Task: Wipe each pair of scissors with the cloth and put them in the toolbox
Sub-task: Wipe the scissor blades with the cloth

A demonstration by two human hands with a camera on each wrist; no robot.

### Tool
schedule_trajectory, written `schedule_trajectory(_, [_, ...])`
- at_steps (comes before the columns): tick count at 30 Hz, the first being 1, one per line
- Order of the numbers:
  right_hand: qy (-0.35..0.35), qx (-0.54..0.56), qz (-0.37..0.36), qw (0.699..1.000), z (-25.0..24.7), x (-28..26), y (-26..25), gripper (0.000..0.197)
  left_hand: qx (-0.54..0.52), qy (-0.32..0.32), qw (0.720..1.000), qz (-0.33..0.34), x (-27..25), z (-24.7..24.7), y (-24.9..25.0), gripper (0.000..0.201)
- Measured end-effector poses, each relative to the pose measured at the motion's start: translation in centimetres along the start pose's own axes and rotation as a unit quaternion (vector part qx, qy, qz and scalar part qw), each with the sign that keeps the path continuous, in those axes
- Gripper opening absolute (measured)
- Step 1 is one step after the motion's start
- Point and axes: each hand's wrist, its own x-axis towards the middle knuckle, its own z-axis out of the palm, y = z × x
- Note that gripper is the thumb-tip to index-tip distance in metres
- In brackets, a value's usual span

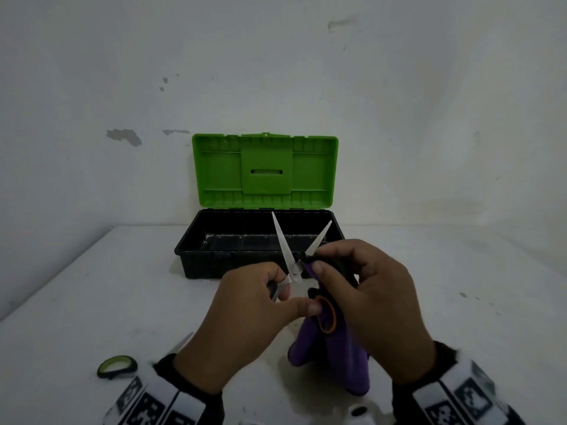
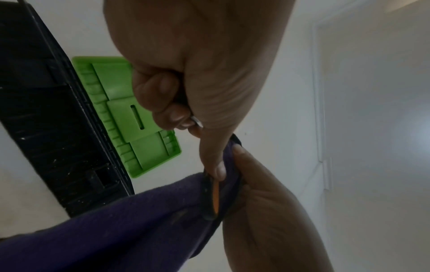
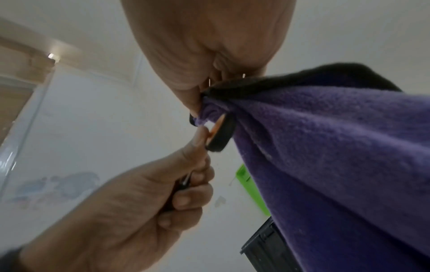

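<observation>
Looking down, the head view alone shows the scissors point(image 1: 294, 265) splayed wide before the open toolbox point(image 1: 214, 259), a second pair point(image 1: 118, 366) lying on the table point(image 1: 76, 286). The left hand point(image 1: 245, 320) grips one handle; the right hand point(image 1: 368, 302) pinches the purple cloth point(image 3: 325, 147) round one blade, the orange-lined loop showing in the wrist views.

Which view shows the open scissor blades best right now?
The head view: both blades of the scissors spread in a V before the toolbox. The left wrist view shows only an orange-lined handle and a metal sliver; the right wrist view, handle and cloth.
</observation>
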Motion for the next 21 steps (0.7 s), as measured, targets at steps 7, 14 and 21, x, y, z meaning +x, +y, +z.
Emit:
schedule_trajectory(7, [0.025,-0.037,-0.008,0.999,2.2,-0.8,1.1,0.014,0.014,0.009,1.000,0.019,-0.1,0.3,-0.7,0.039])
schedule_trajectory(14, [0.035,-0.008,0.019,0.999,2.5,-0.2,1.1,0.013,0.034,0.011,0.998,0.047,-0.2,0.3,-1.5,0.043])
schedule_trajectory(21, [0.023,-0.016,0.043,0.999,2.6,-0.2,0.9,0.014,0.049,0.014,0.997,0.059,0.1,0.3,-1.8,0.044])
